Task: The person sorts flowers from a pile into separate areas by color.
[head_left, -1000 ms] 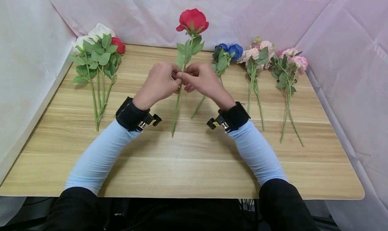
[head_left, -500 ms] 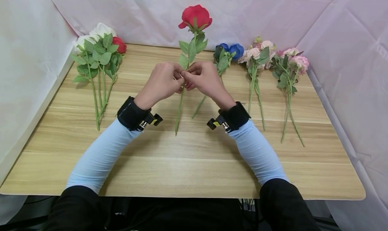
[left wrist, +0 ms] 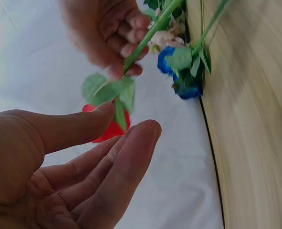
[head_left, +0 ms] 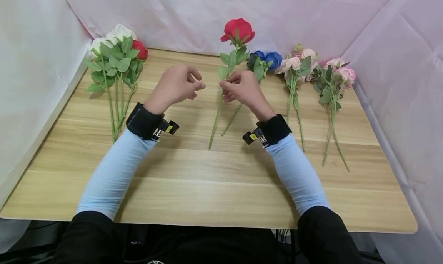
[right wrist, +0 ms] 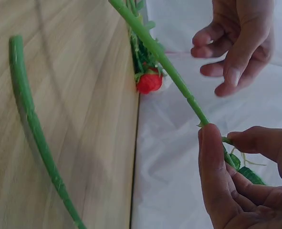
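The red rose (head_left: 237,30) is an artificial single stem: full red bloom on top, a few green leaves just below it, then a long bare green stalk. It's held up off the wooden table (head_left: 214,187), tilted w/ the bloom toward the far backdrop and the cut end low, near the tabletop between the two forearms.

The right hand (head_left: 242,89) pinches the stalk just under the leaves, thumb and forefinger closed on it, other fingers curled in; the right wrist view shows the fingertips (right wrist: 212,157) clamped on the green stem at a small leaf node. Most of the stalk hangs below the grip, the bloom and leaves above it.

The left hand (head_left: 176,87) is off the rose, just to its left, holding nothing. Fingers are loosely spread, thumb and forefinger apart; the left wrist view confirms a bare palm, w/ the rose's leaves beyond the fingertips.

On the table: a bunch of white and red roses (head_left: 117,54) far left; blue roses (head_left: 266,59) right behind the right hand, their stem running under it; then two sprays of pink roses (head_left: 297,62) and (head_left: 333,69) to the right, all lying flat w/ blooms toward the pink backdrop cloth (head_left: 311,14).
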